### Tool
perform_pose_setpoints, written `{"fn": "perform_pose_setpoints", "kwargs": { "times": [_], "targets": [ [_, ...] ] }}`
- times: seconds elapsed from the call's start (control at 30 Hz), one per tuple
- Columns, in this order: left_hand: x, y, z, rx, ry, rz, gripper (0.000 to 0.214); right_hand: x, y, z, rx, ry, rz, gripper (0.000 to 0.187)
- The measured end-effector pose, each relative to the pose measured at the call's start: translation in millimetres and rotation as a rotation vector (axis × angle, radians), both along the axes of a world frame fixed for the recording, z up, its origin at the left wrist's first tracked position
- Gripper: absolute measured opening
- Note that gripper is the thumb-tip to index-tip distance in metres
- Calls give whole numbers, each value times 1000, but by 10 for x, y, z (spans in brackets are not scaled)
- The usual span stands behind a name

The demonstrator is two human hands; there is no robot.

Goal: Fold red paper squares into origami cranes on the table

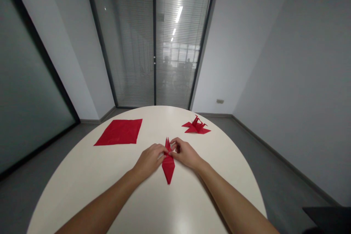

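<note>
A folded red paper [168, 170], long and diamond-shaped, lies on the table with its split narrow points away from me and its wider end toward me. My left hand [152, 157] grips its left edge around the middle, fingers closed on the paper. From the right, my right hand [185, 151] pinches the same folded paper at about the same height, thumb and fingers bent together. The fingertips of both hands nearly meet over its upper half and hide part of the folds.
The round white table [131, 204] carries a flat red paper sheet [119, 132] at the left and folded red paper cranes [196, 126] at the far right. Beyond stands a glass partition with blinds [131, 44]. A dark object [329, 219] shows at the lower right corner.
</note>
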State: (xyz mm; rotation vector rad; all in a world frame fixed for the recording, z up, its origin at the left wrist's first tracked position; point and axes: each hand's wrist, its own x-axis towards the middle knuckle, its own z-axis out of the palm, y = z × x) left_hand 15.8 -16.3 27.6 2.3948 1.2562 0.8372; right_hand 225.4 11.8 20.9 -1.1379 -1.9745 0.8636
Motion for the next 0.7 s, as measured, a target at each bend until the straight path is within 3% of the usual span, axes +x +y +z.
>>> {"fn": "perform_pose_setpoints", "kwargs": {
  "times": [0.13, 0.3, 0.4, 0.7],
  "targets": [
    [-70, 32, -19, -33, 20, -75, 24, 67, -10, 92, 103, -135, 96, 16],
    [-219, 74, -30, -61, -39, -202, 35, 175, -2, 159, 166, -158, 304, 40],
    [-258, 90, -32, -93, -73, -225, 32, 210, 4, 165, 156, -153, 337, 43],
    [-282, 98, -2, -116, -90, -245, 26, 212, -68, 270, 145, -170, 345, 28]
  ]
}}
